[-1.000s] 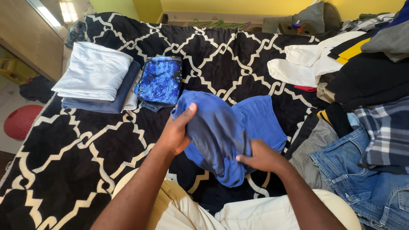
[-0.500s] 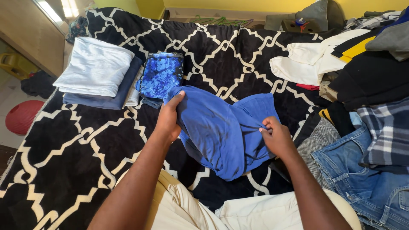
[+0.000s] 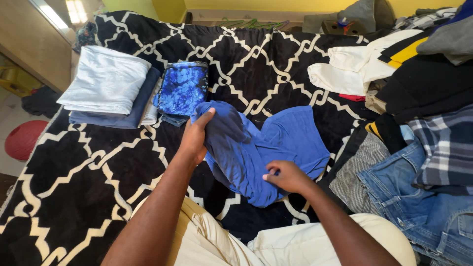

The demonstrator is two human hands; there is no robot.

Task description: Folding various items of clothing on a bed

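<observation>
A blue shirt [image 3: 266, 148] lies mid-fold on the black patterned blanket [image 3: 98, 167], gripped at its upper corner by the left hand [image 3: 194, 138] and pinched at a fold by the right hand [image 3: 286, 176]; next (judging by the folded stack [image 3: 106, 88] nearby) squaring is called for
</observation>
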